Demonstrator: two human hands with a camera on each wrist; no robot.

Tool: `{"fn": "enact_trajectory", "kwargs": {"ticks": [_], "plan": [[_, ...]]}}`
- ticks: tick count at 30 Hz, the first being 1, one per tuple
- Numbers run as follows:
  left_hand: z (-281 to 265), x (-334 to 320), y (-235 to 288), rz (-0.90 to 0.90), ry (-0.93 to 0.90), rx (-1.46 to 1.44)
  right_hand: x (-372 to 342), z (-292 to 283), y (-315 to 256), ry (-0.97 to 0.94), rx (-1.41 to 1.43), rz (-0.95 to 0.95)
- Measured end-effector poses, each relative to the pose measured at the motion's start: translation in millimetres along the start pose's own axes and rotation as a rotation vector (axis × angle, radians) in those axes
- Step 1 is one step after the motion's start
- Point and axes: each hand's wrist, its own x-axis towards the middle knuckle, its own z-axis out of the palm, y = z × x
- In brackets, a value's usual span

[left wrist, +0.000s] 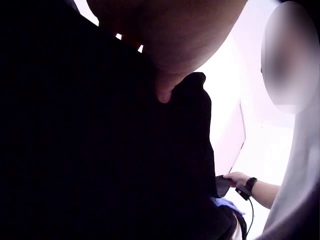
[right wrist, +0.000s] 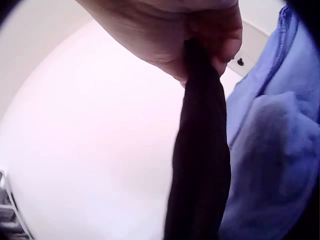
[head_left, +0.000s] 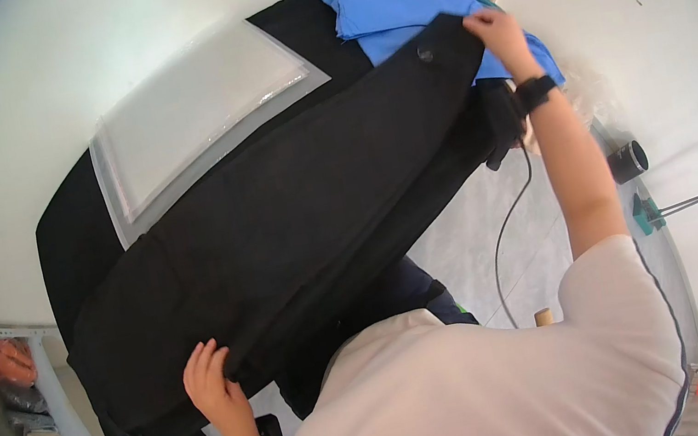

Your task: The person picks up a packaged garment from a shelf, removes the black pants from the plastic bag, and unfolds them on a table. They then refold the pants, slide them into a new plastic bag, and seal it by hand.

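Note:
A long black garment, folded lengthwise and narrowing toward the right, stretches diagonally across the black-covered table. Its upper right corner is pinched between the thumb and fingers of my right hand, lifted beside a blue cloth. A small round mark shows near that end. In the right wrist view the raised black fabric hangs edge-on below the fingers. My left hand rests on the garment's near edge at the lower left, fingers fairly straight. Dark fabric fills most of the left wrist view, with the thumb lying over it.
Clear plastic bags lie stacked behind the garment. A shelf with folded, bagged clothes stands at the left. On the right are a cable, a black bin and a green-headed broom by the wall.

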Motion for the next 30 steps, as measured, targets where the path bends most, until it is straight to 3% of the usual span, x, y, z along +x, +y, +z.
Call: {"fn": "enact_trajectory", "kwargs": {"ticks": [5, 7, 9, 13, 19, 20, 21, 23, 27, 30], "plan": [[-24.8, 19.7, 11.7, 0.009, 0.203, -0.056, 60.5, -44.6, -35.2, 0.101, 0.337, -0.125], [-29.2, 14.8, 16.4, 0.058, 0.226, 0.018, 71.9, -60.1, -35.1, 0.083, 0.578, 0.021], [-21.7, 10.8, 21.2, 0.191, 0.182, 0.071, 73.6, -63.8, -19.3, 0.118, 0.621, 0.118], [8.5, 4.5, 33.2, 0.269, -0.031, -0.038, 49.9, -41.8, 47.2, -0.057, 0.398, 0.276], [14.8, 2.4, 34.5, 0.198, -0.059, -0.062, 6.3, 11.2, 137.6, -0.136, 0.138, 0.436], [14.3, 3.3, 37.3, 0.198, -0.069, -0.068, 10.6, 11.8, 139.8, -0.029, -0.328, 0.241], [14.9, 3.3, 39.6, 0.188, -0.069, -0.054, 14.8, 15.0, 120.4, -0.038, -0.315, 0.236], [18.8, 3.8, 42.1, 0.255, -0.072, -0.052, 10.0, 25.5, 37.1, 0.203, -0.303, -0.259], [32.6, 3.8, 43.4, 0.266, -0.074, -0.151, -60.0, 54.9, -186.0, -0.542, 0.343, -0.376], [38.4, 4.0, 40.4, 0.325, -0.029, -0.145, -100.4, 126.7, -266.9, -1.004, 0.427, -0.532]]}}
